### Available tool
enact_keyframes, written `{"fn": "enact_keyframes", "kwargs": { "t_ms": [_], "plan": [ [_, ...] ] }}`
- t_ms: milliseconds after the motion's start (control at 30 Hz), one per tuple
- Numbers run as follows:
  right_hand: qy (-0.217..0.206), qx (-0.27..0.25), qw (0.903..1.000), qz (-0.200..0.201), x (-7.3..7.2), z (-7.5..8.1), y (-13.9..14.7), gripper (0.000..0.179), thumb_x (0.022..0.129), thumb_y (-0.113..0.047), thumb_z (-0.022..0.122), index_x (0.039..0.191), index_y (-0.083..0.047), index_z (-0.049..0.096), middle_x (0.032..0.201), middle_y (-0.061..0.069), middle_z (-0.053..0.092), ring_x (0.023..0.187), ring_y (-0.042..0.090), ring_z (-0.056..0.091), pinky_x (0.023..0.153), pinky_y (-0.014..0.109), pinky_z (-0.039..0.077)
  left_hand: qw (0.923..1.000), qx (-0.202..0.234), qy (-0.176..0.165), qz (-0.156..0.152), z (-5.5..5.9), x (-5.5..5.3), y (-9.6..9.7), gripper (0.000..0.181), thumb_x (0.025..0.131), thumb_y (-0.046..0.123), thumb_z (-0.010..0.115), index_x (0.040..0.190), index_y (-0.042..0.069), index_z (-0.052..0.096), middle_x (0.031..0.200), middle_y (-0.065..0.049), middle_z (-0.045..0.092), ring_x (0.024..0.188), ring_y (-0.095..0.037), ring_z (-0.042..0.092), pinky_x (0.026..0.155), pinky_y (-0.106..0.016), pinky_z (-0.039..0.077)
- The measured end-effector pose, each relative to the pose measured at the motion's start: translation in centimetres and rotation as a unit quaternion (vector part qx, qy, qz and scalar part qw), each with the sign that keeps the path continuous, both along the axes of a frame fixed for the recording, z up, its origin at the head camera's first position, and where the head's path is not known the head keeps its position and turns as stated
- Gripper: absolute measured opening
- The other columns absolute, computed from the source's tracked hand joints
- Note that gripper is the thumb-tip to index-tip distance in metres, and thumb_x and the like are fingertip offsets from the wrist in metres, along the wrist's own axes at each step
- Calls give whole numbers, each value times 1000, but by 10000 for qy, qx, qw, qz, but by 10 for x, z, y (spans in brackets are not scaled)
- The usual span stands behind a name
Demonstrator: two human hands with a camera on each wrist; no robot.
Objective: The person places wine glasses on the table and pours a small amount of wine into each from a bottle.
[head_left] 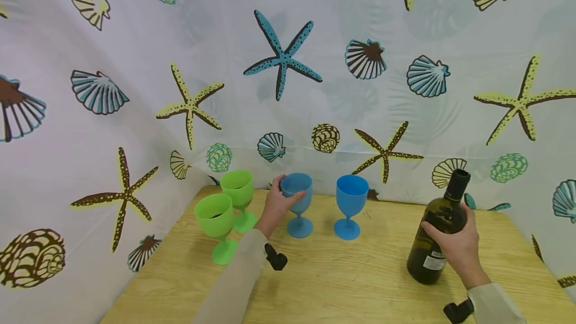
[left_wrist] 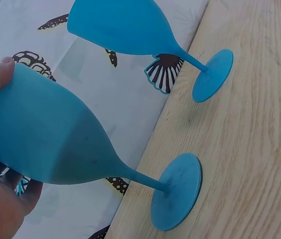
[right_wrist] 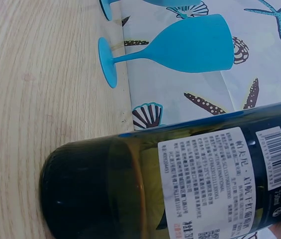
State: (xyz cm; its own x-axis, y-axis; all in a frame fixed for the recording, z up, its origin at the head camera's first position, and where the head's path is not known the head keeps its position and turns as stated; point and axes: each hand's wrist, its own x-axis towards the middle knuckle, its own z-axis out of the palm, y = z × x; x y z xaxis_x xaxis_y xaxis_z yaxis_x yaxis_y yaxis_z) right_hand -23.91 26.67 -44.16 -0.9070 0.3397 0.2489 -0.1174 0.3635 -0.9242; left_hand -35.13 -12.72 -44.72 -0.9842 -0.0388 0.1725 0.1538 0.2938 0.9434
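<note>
My left hand (head_left: 275, 206) grips the bowl of a blue goblet (head_left: 300, 209), thumb on one side and fingers on the other. In the left wrist view that blue goblet (left_wrist: 55, 134) has its round foot at the wooden tabletop. Around the body of a dark green wine bottle (head_left: 428, 259) my right hand (head_left: 459, 244) is wrapped. The bottle is uncorked and leans a little to the right; its white back label (right_wrist: 207, 184) and some dark liquid inside show in the right wrist view. A second blue goblet (head_left: 352, 199) stands upright between the hands.
Two green goblets (head_left: 213, 219) with dark contents stand at the left of the wooden table (head_left: 342, 279), beside my left forearm. A white cloth (head_left: 315, 109) printed with shells and starfish hangs behind the table and along its sides.
</note>
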Motion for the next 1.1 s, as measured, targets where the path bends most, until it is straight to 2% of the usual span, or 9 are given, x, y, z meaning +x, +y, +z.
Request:
{"fn": "enact_keyframes", "kwargs": {
  "t_ms": [300,867,1100],
  "plan": [
    [39,-8,10000,32,1,-1,-1,99,80,-25,78,151,-12,10,141,22,34,124,41,39,99,58,34,9999,-98,13,116,-3,-8,-3,87,80,38,76,147,13,26,144,-18,36,130,-36,37,102,-53,34],
    [97,34,9999,17,-1,-2,0,99,79,-23,78,151,-12,11,140,22,35,124,40,40,98,57,35,9996,-145,91,206,-1,-11,-6,87,81,38,75,148,12,25,145,-19,34,131,-37,36,102,-54,33],
    [53,7,10000,-34,-1,0,-1,100,79,-22,78,151,-12,10,140,23,35,124,41,39,99,58,34,9998,-112,85,139,-2,-10,-5,90,81,37,74,149,13,21,147,-18,31,133,-37,33,104,-54,31]
  ]
}}
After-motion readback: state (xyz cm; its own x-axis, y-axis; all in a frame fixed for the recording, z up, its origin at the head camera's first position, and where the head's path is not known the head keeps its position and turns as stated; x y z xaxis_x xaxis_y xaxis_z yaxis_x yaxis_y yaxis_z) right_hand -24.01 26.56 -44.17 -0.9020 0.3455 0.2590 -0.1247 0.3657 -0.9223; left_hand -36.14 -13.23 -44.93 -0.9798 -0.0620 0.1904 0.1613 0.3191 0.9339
